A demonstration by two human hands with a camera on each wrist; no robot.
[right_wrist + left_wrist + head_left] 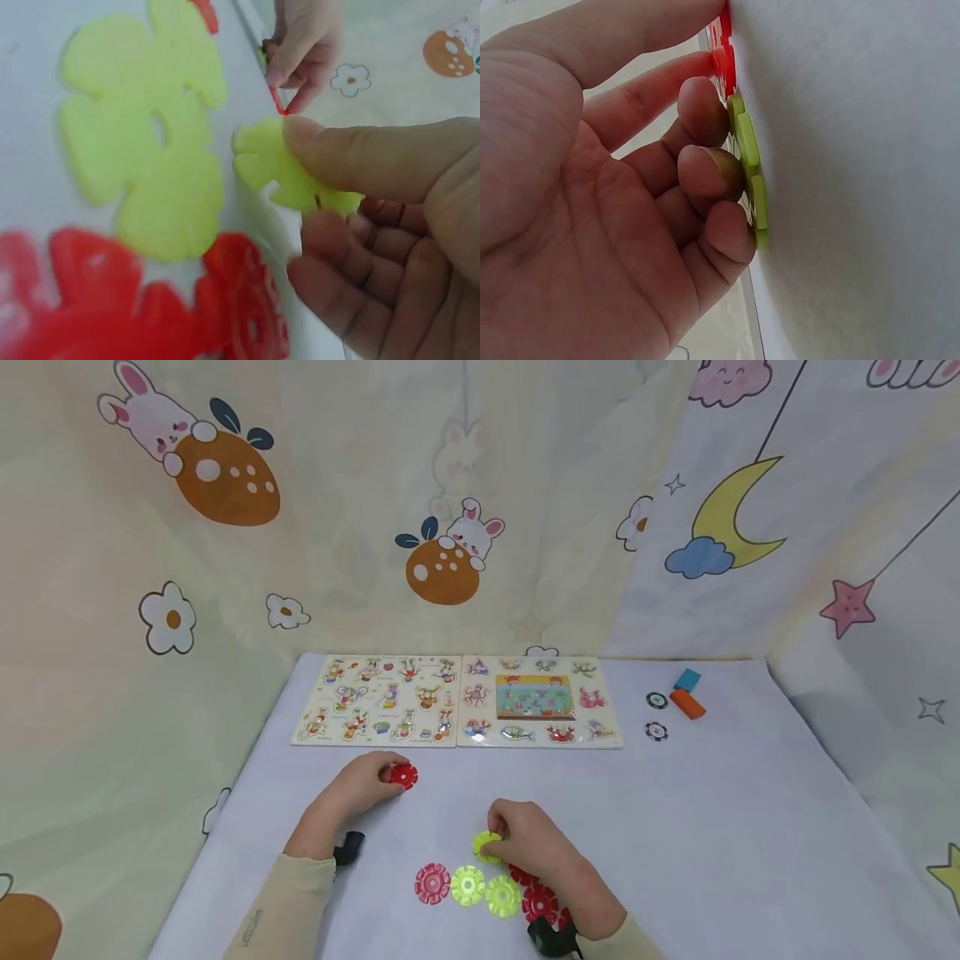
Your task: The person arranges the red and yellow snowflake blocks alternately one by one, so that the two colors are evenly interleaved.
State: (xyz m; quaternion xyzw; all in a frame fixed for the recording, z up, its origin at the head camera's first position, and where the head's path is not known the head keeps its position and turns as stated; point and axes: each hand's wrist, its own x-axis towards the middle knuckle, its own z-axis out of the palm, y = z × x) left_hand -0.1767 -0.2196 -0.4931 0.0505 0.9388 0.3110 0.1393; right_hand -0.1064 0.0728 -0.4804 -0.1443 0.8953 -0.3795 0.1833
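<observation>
Yellow-green disc (268,161) pinched, right grip (528,833) stands beside matching discs (468,886); left grip (363,783) pinches red disc (406,776), apparently for placing, which calls for loosening.

Red disc (406,776) in my left hand (366,781): plastic, smooth, glossy. Yellow-green disc (262,157) pinched in my right hand (531,837): smooth plastic, duller sheen. White cover (712,843) beneath: matt cloth, slightly rough. Picture boards (408,697): smooth-faced, material uncertain. My left sleeve (288,897): matt cloth.

Two puzzle boards (408,693) lie side by side at the table's (712,827) back, chips (657,701) and blocks (687,703) to their right. Several discs (468,897) lie in front.
</observation>
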